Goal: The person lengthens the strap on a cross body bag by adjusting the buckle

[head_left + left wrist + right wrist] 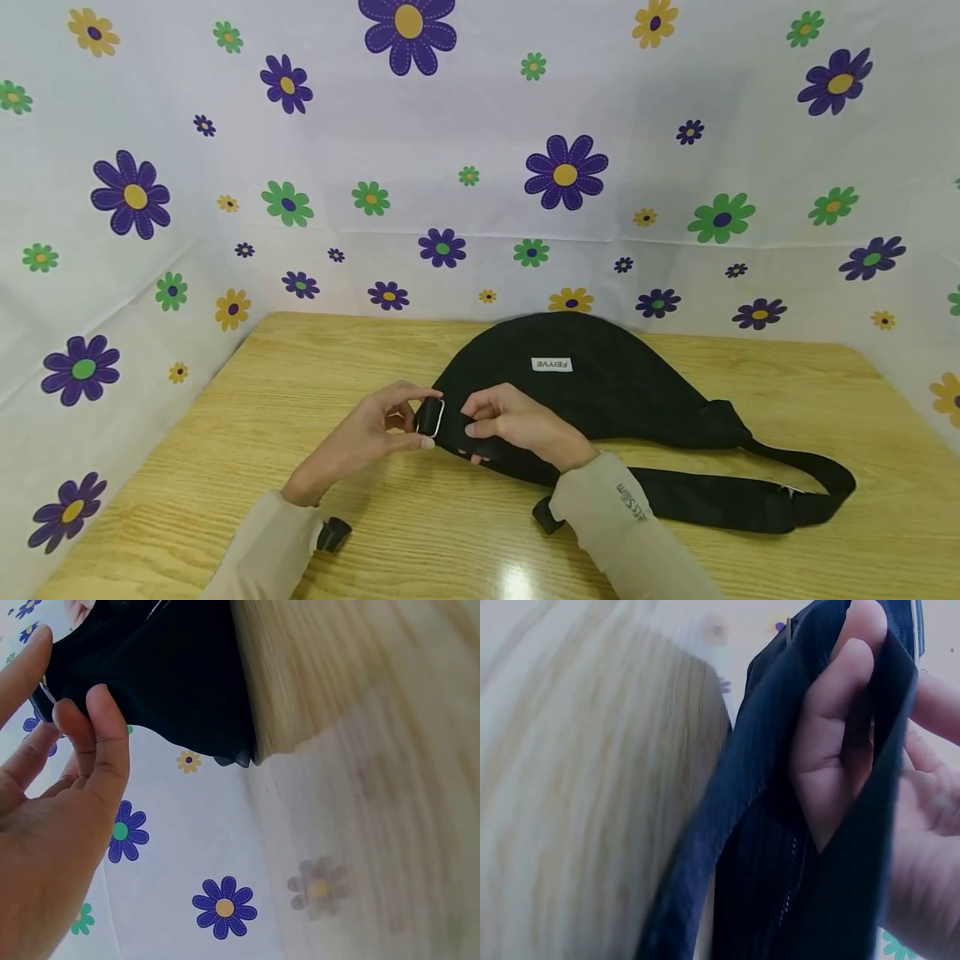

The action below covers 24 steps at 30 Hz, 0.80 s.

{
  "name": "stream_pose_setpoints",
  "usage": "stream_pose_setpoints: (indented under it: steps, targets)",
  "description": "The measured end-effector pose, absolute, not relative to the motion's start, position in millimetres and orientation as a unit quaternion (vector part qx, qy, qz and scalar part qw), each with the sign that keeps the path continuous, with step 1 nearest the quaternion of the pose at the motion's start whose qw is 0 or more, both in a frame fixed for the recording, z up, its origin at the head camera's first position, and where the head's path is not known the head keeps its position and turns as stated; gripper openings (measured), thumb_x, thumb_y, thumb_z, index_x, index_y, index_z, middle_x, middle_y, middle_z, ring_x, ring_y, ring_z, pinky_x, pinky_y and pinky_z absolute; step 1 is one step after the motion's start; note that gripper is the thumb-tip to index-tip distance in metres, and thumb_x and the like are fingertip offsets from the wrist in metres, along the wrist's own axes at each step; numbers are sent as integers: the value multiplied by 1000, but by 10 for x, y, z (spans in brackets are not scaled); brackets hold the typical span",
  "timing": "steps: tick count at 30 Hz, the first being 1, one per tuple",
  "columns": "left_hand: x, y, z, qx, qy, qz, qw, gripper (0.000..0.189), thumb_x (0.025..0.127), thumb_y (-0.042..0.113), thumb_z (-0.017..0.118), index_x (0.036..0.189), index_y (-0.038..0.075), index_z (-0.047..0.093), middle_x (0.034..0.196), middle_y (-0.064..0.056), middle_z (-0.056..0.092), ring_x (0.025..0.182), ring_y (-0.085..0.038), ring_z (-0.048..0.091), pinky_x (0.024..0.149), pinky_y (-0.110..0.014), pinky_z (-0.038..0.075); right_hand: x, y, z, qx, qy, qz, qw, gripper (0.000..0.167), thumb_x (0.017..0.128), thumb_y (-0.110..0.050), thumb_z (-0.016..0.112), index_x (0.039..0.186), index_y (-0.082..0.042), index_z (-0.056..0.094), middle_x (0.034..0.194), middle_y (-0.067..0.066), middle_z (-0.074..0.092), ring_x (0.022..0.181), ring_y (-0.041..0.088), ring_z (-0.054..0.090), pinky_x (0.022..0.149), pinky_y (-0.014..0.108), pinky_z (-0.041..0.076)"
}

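Note:
A black waist bag (607, 387) with a white label (551, 365) lies on the wooden table. At its left end my left hand (375, 429) pinches a metal strap ring (441, 417) between thumb and fingers. The left wrist view shows these fingertips of the left hand (67, 795) at the bag's edge, part of the ring hidden. Just to the right, my right hand (525, 421) holds the black strap near that ring. In the right wrist view the strap (855, 877) loops around fingers of the right hand (832, 742), beside a zip (789, 892).
The rest of the strap (712, 498) curves along the table (817, 400) to the right, with a metal slider (791, 492) on it. Behind the table hangs a white flowered cloth (480, 108). Small black devices (333, 534) sit at the wrists.

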State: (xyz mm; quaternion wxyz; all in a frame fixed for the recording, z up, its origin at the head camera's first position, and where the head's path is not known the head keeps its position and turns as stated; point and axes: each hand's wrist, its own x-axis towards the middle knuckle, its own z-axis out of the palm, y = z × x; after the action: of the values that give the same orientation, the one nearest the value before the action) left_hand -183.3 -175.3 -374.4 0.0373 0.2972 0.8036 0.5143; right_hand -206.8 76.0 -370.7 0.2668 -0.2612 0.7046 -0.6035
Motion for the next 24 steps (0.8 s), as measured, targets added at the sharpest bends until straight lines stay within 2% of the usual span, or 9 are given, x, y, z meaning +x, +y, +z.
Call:
stream_pose_setpoints:
  steps: [3, 10, 19, 24]
  targets:
    - [-1830, -1747, -3741, 296, 803, 516, 39, 51, 87, -2, 78, 134, -5, 60, 117, -12, 58, 79, -15, 52, 72, -25, 48, -2061, 747, -3709, -259, 705, -607, 259, 12, 97, 7, 57, 103, 9, 66, 78, 6, 71, 64, 17, 68, 75, 33, 55]
    - [-1820, -1727, -3743, 304, 800, 516, 36, 49, 86, -4, 78, 133, -4, 62, 118, -13, 59, 79, -16, 52, 71, -25, 48, -2028, 669, -3715, -245, 694, -629, 250, 13, 96, 8, 57, 105, 10, 67, 85, 9, 72, 65, 17, 67, 70, 32, 56]
    - [-1806, -1702, -3731, 312, 795, 519, 36, 50, 86, -6, 77, 133, -6, 61, 117, -14, 59, 81, -19, 51, 72, -26, 47, -1980, 591, -3680, -231, 681, -651, 244, 13, 97, 6, 58, 107, 11, 65, 85, 7, 71, 68, 16, 67, 78, 34, 56]
    - [-1807, -1710, -3727, 317, 802, 506, 36, 49, 89, -4, 75, 135, -7, 58, 119, -15, 59, 82, -18, 52, 74, -26, 49, -2010, 647, -3671, -237, 677, -644, 264, 15, 99, 5, 56, 111, 10, 61, 96, 13, 73, 74, 19, 69, 78, 35, 57]
